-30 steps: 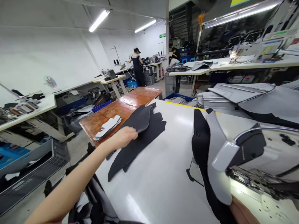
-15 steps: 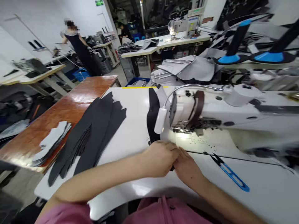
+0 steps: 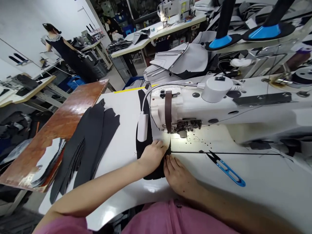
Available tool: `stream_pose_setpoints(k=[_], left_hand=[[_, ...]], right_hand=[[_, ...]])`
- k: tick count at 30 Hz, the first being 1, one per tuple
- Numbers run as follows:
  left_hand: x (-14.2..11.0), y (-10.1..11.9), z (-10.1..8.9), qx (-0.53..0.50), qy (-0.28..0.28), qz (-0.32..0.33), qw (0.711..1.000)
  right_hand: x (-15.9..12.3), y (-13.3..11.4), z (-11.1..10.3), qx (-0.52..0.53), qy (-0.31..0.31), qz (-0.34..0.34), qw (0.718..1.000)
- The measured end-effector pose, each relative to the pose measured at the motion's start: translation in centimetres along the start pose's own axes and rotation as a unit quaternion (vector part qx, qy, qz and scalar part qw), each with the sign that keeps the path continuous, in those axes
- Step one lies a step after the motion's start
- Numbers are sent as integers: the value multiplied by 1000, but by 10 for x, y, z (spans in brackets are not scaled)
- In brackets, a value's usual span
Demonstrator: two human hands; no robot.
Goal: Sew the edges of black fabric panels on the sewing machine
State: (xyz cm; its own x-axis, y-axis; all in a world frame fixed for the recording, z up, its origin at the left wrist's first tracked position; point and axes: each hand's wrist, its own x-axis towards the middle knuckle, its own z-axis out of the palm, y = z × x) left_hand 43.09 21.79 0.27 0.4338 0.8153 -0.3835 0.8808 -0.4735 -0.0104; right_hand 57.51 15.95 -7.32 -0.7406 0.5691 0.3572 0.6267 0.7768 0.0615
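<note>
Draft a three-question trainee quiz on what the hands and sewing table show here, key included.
1. Multiple choice: What is directly below the left hand?
a) the thread cone
b) the black fabric
c) the lamp

2. True or false: The blue-handled snips lie apart from the right hand.

3. Fill in the blank: The strap at the front end of the nearest sewing machine is ____ in colour.

Key: 1. b; 2. true; 3. brown.
</note>
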Motion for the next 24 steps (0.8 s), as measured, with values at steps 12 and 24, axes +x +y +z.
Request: stream_pose_setpoints(k=[12,24], left_hand=[[31,-12,8,-42,73,14,996],[37,-30,25,-46,212,50,975]], right_hand=[[22,27,8,-46,-32,14,998],[11,18,8,-69,31,7,997]])
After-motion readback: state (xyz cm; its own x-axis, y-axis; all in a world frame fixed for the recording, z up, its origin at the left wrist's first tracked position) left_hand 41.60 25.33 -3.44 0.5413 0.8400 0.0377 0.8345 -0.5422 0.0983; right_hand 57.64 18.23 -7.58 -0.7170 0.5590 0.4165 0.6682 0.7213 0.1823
